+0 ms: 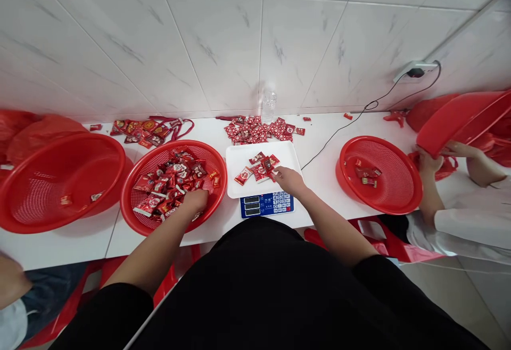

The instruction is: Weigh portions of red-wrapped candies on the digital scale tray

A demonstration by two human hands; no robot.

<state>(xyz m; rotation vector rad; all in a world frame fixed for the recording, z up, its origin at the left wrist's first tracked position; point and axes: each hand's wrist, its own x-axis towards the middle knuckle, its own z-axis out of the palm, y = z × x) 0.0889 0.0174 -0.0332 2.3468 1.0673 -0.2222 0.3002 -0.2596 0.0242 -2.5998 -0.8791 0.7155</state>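
Observation:
My left hand (196,201) reaches down into a red plastic basket (131,214) of red wrapped sweets (164,184); its fingers are hidden among them. Over the white tray (239,186) of a digital scale (267,206), my right hand (290,180) is closed, its fingertips pinching a small red sweet packet (270,162). Several more red packets lie on the tray beside it, among them a white-and-red one (243,176) at the left. The scale's blue keypad and dark display face me.
Behind the tray lie a pile of small red packets (250,129) and a clear bottle (269,106). Red baskets stand at left (35,222) and right (381,209). A black cable (333,136) runs to a wall socket. At right, another person's hands (433,161) hold a red basket (451,121).

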